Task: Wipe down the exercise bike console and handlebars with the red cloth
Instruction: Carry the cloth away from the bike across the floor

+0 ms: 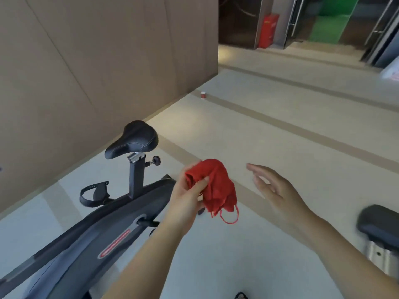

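Note:
My left hand (187, 197) is shut on the bunched red cloth (216, 186), which hangs from its fingers above the floor with a thin loop dangling below. My right hand (274, 188) hovers just right of the cloth, fingers spread, holding nothing and not touching it. The exercise bike (90, 238) lies to the lower left: dark grey body with a red label, black saddle (132, 140) on its post, a strapped pedal (94, 194). The console and handlebars are out of view.
A tan panelled wall (97, 61) runs behind the bike. A small red cup (203, 95) stands on the pale floor beyond. A second black padded seat (380, 225) sits at the right edge. A red cabinet (268, 31) and glass doors stand far back.

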Demonstrator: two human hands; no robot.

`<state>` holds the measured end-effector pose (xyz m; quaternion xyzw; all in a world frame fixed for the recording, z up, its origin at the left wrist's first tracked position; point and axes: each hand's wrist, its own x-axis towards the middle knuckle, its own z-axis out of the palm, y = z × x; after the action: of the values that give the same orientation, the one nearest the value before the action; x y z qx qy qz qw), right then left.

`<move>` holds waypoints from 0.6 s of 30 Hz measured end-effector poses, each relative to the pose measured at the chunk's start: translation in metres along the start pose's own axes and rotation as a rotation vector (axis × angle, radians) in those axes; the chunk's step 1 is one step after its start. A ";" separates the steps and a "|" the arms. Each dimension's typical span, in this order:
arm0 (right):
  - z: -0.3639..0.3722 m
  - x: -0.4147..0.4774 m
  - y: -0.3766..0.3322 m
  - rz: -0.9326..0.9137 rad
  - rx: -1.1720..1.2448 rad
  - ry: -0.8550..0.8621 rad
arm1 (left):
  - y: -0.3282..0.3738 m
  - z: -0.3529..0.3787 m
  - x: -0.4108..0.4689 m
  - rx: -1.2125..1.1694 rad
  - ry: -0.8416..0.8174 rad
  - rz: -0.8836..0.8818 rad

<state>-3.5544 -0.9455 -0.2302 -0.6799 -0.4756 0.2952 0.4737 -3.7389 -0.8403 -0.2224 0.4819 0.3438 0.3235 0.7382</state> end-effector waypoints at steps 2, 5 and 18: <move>-0.027 0.011 0.015 0.012 -0.044 0.018 | -0.011 0.033 0.026 0.155 -0.010 0.061; -0.057 0.026 0.038 0.034 -0.070 0.038 | -0.028 0.076 0.056 0.346 -0.018 0.171; -0.113 0.177 0.127 0.111 -0.166 0.008 | -0.079 0.117 0.237 0.693 -0.167 0.186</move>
<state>-3.3452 -0.8347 -0.2962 -0.7432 -0.4581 0.2777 0.4009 -3.5001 -0.7322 -0.3075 0.7574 0.3262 0.2129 0.5241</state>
